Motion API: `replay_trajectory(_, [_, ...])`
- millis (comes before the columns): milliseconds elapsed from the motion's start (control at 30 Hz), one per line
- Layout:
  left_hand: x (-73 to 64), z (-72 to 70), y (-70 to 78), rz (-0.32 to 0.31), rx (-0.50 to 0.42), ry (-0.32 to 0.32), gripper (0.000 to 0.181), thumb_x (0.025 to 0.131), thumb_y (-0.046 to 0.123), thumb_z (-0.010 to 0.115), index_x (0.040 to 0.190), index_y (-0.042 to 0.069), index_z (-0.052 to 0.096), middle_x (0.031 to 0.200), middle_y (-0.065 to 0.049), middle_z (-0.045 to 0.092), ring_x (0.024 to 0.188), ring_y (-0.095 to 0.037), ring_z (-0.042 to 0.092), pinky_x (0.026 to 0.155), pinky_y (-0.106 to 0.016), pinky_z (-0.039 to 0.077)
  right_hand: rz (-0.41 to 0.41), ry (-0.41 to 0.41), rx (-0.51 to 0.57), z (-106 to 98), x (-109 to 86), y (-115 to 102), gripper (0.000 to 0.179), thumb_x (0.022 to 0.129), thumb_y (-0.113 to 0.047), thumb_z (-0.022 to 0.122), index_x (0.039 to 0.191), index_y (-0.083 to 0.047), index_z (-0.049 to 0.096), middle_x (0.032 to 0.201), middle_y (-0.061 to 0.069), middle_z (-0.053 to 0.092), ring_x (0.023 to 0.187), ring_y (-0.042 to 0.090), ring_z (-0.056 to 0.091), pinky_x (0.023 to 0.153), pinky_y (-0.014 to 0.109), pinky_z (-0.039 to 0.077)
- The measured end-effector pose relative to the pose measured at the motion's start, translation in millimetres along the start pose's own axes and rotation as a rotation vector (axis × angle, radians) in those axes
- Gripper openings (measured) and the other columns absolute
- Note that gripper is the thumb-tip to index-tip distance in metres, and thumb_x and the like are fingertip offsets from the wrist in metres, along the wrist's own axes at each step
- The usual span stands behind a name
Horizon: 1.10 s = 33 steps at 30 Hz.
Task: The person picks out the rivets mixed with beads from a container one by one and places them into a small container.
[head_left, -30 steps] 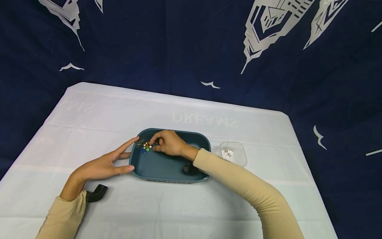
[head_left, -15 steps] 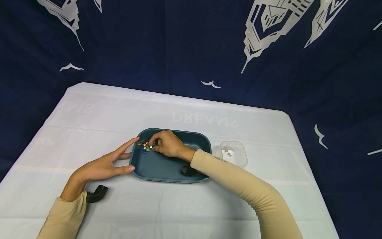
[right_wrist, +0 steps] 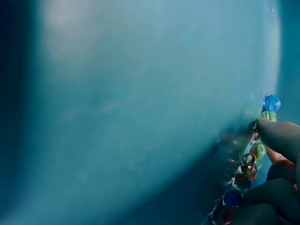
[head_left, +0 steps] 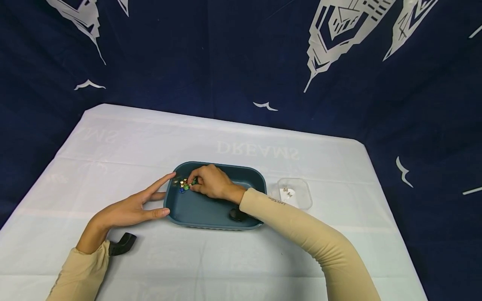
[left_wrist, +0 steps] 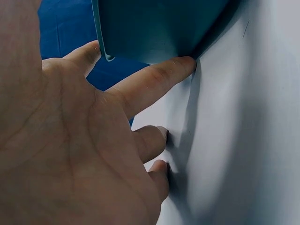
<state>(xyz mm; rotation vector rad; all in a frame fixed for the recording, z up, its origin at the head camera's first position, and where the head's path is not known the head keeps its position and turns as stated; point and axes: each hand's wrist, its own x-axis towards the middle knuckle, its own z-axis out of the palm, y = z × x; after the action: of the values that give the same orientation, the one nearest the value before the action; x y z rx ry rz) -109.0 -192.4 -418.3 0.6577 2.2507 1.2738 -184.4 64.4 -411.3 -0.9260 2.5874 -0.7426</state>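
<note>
My left hand (head_left: 129, 209) rests at the left end of a dark teal tray (head_left: 203, 217), thumb and a fingertip against its wall and rim. In the left wrist view the straight fingers touch the tray, other fingertips at the white cloth. My right hand (head_left: 212, 182) is inside the tray, fingers curled and thumb tip pressed in among several small glass marbles (head_left: 186, 187). The right wrist view has a blue marble (right_wrist: 272, 102) beyond the thumb, a green one (right_wrist: 258, 152) and a dark blue one (right_wrist: 233, 198) close by the fingers. The fingers partly hide the marbles.
A clear square plastic box (head_left: 301, 196) with a few tiny pieces stands right of the tray. Black camera parts show at the left wrist (head_left: 122, 244) and under the right wrist (head_left: 237, 214). A dark blue cloth (head_left: 211, 62) hangs behind the white-covered table (head_left: 150, 138).
The right hand draws its thumb and fingers closer together at the marbles, and its wrist shifts slightly left. The left hand and the tray stay in place.
</note>
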Motion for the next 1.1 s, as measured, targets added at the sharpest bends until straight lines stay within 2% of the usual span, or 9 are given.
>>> replay_trajectory(167, [-0.5,-0.1,0.1,0.007,0.004,0.001,0.089,0.099,0.028,0.066,0.161,0.04,0.003,0.153,-0.025,0.043,0.14,-0.044,0.043,0.103,-0.075,0.031,-0.019,-0.013,-0.082,0.0,0.9,-1.4,0.019,0.096,-0.025,0.07,0.111,-0.015,0.076,0.059,-0.004,0.053,0.046,0.004,0.042,0.046,0.018,0.035])
replay_trajectory(333, [-0.4,0.4,0.9,0.003,0.006,0.002,0.089,0.099,0.029,0.066,0.161,0.04,0.003,0.153,-0.026,0.042,0.14,-0.044,0.043,0.103,-0.074,0.031,-0.041,-0.024,-0.12,0.0,1.4,-1.9,0.02,0.097,-0.026,0.068,0.111,-0.015,0.075,0.064,-0.005,0.056,0.051,0.004,0.048,0.049,0.018,0.04])
replay_trajectory(633, [0.1,-0.5,1.2,0.008,0.005,0.0,0.09,0.098,0.029,0.066,0.161,0.038,0.003,0.149,-0.026,0.047,0.14,-0.045,0.043,0.103,-0.076,0.028,-0.077,-0.014,-0.082,-2.3,-0.1,-5.9,0.019,0.097,-0.025,0.068,0.11,-0.013,0.075,0.062,-0.006,0.055,0.048,0.003,0.044,0.045,0.018,0.036])
replay_trajectory(1100, [-1.0,-0.6,3.5,-0.013,0.0,-0.006,0.089,0.098,0.031,0.066,0.161,0.039,0.003,0.148,-0.024,0.048,0.141,-0.046,0.041,0.104,-0.075,0.028,-0.089,-0.011,-0.069,-14.4,-4.5,-8.1,0.018,0.098,-0.024,0.067,0.109,-0.012,0.074,0.059,-0.007,0.051,0.048,0.004,0.042,0.049,0.018,0.036])
